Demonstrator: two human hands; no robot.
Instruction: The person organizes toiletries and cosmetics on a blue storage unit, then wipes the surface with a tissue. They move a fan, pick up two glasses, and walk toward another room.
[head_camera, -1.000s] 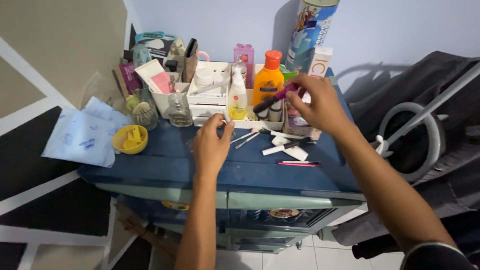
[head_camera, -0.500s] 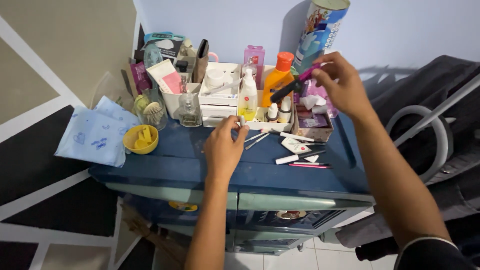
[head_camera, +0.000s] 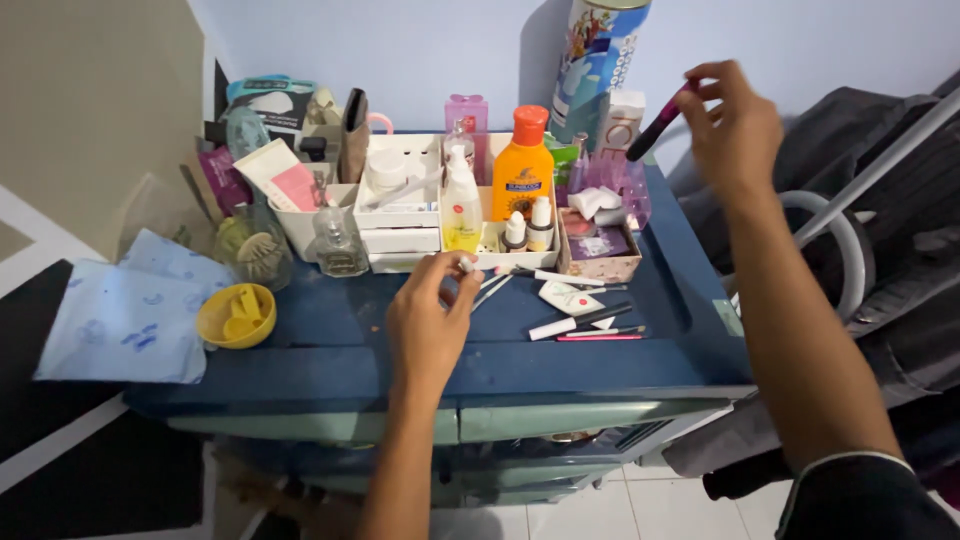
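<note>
Head view: small item in left hand (head_camera: 428, 318) mostly hidden by fingertips (head_camera: 462, 266).

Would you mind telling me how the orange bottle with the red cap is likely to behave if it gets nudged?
The orange bottle stands upright and tall for its base, so it may tip rather than slide. The white organiser wall and neighbouring small bottles would probably catch it. It looks like smooth plastic, so likely unbreakable, perhaps slippery.

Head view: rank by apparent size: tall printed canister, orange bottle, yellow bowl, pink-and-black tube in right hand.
1. Tall printed canister
2. Orange bottle
3. Yellow bowl, close to the bottle, so unsure
4. Pink-and-black tube, held in the right hand
</note>
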